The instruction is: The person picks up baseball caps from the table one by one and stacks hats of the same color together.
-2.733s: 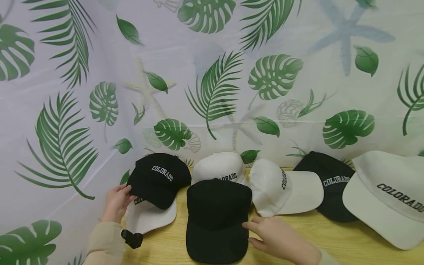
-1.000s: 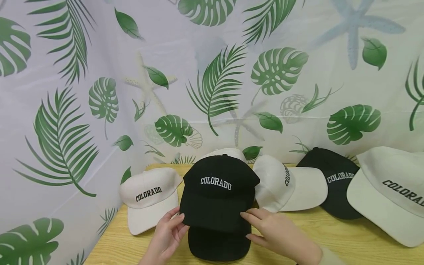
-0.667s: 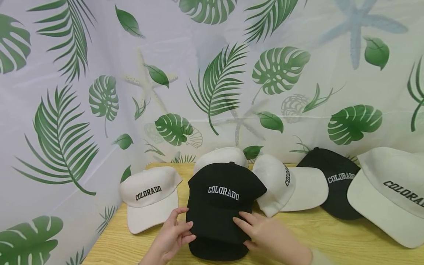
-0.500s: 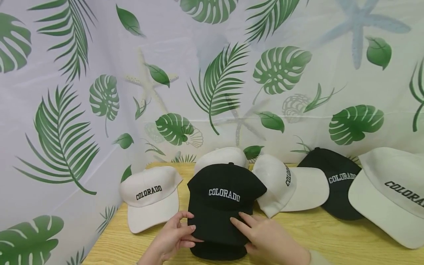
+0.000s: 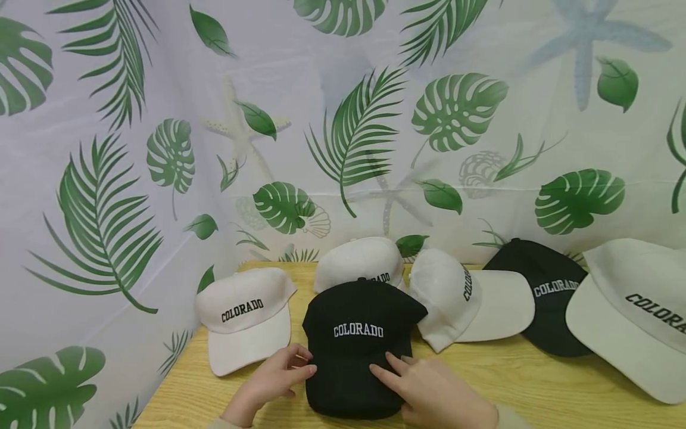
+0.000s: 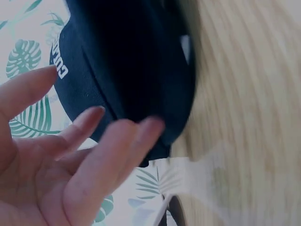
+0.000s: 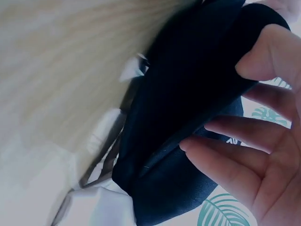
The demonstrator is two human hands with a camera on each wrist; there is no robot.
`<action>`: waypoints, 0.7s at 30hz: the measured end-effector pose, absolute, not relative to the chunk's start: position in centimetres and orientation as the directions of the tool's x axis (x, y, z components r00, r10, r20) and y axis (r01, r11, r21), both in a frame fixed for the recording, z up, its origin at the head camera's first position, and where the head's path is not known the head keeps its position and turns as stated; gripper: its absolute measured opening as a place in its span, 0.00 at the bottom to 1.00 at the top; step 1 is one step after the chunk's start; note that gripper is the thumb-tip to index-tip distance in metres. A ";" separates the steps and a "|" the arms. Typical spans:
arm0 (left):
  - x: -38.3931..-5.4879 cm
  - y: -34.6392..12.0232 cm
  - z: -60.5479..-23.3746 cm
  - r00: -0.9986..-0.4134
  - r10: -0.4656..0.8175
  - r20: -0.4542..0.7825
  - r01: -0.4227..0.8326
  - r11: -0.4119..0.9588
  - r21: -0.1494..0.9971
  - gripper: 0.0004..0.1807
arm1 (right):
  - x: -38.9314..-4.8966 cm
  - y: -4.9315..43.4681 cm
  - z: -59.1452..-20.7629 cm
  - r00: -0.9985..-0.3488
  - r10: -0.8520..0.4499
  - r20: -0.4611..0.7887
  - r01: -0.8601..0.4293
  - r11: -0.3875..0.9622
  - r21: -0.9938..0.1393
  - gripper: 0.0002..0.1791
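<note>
Two black caps are stacked at the table's near middle. The upper black cap [image 5: 359, 372] has white COLORADO lettering and faces me, covering nearly all of the lower one. My left hand [image 5: 270, 378] is at the left edge of its brim, fingers loosely extended; in the left wrist view the thumb and fingers [image 6: 113, 155] stand apart with nothing pinched. On the brim's right side rest the fingers of my right hand [image 5: 436, 387]. The right wrist view shows those fingers [image 7: 221, 160] fairly straight against the cap, the thumb near the brim.
A white cap [image 5: 243, 316] sits to the left, and another white cap [image 5: 356, 262] stands behind the stack. To the right are a sideways white cap [image 5: 498, 304], a black cap [image 5: 552, 286] and a large white cap [image 5: 632, 316]. A leaf-print curtain [image 5: 343, 119] hangs behind the wooden table [image 5: 514, 381].
My left hand took the black cap off the left white cap and brought it right, over the other black cap. It then slid down toward me, and the left fingers have loosened.
</note>
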State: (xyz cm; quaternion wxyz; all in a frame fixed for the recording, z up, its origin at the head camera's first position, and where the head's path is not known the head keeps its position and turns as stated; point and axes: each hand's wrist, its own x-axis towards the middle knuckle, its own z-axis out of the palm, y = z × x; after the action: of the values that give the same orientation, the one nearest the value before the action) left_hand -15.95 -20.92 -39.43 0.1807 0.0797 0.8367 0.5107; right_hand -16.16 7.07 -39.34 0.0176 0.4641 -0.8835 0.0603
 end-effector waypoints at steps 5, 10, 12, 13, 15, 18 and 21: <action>-16.4 -21.0 -39.4 -0.917 0.324 -0.231 -0.036 0.512 0.858 0.25 | -16.2 6.7 -39.7 -0.567 -0.824 0.011 -0.816 0.560 -0.146 0.31; -17.0 -21.1 -39.4 -0.910 0.333 -0.247 -0.029 0.543 0.839 0.26 | -16.1 6.2 -40.0 -0.559 -0.829 -0.018 -0.818 0.555 -0.150 0.30; -17.1 -21.2 -39.3 -0.910 0.331 -0.249 -0.027 0.553 0.833 0.27 | -16.2 6.1 -40.0 -0.556 -0.831 -0.020 -0.820 0.552 -0.149 0.30; -17.2 -21.2 -39.4 -0.910 0.331 -0.249 -0.025 0.556 0.831 0.27 | -16.2 6.2 -40.0 -0.554 -0.832 -0.023 -0.820 0.550 -0.156 0.29; -17.2 -21.3 -39.4 -0.912 0.330 -0.244 -0.019 0.561 0.828 0.27 | -16.4 6.4 -39.8 -0.552 -0.833 -0.025 -0.812 0.544 -0.210 0.28; -17.4 -21.3 -39.6 -0.912 0.330 -0.242 -0.014 0.566 0.824 0.28 | -17.1 7.1 -39.3 -0.558 -0.825 0.085 -0.810 0.521 -0.268 0.23; -17.7 -21.3 -39.7 -0.909 0.334 -0.248 -0.014 0.571 0.821 0.28 | -18.7 8.1 -38.6 -0.608 -0.740 0.288 -0.791 0.535 -0.296 0.16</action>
State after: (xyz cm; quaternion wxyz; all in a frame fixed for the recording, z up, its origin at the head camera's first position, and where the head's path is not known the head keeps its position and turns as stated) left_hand -17.69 -21.25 -39.65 0.1918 0.0923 0.8653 0.4538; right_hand -18.69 8.09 -38.55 0.0637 0.4383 -0.8736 0.2015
